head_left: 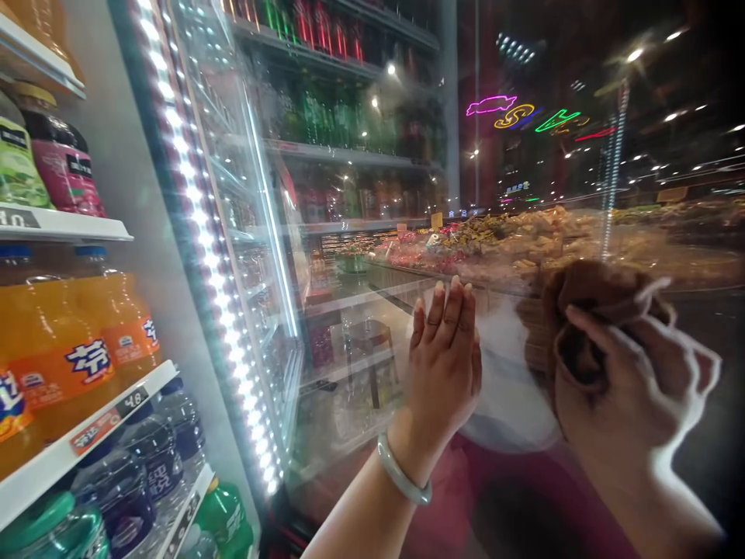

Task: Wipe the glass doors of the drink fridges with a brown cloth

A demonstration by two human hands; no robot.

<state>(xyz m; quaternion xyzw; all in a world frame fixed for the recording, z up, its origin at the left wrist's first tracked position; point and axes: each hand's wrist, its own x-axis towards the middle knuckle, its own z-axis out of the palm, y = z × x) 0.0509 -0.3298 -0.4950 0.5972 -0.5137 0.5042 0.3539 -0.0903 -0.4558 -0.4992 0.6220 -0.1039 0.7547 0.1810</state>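
Note:
My left hand (445,353), with a pale bangle (403,470) on its wrist, lies flat against the glass door (361,295) of a drinks cooler, fingers stretched upward and close together. To its right, my right hand (634,380) is closed around a bunched brown cloth (599,287). Motion smears this hand's edges. I cannot tell whether the cloth touches the glass. Reflections of bottles and shelves show across the door, mixed with the view through it.
Cooler shelves (64,225) on the left hold orange soda bottles (58,341), dark purple bottles (160,454) and green-capped ones. A bright LED strip (209,241) runs down the cooler's frame. Behind the glass appear a stool (372,341), heaped goods (524,233) and coloured neon signs (515,116).

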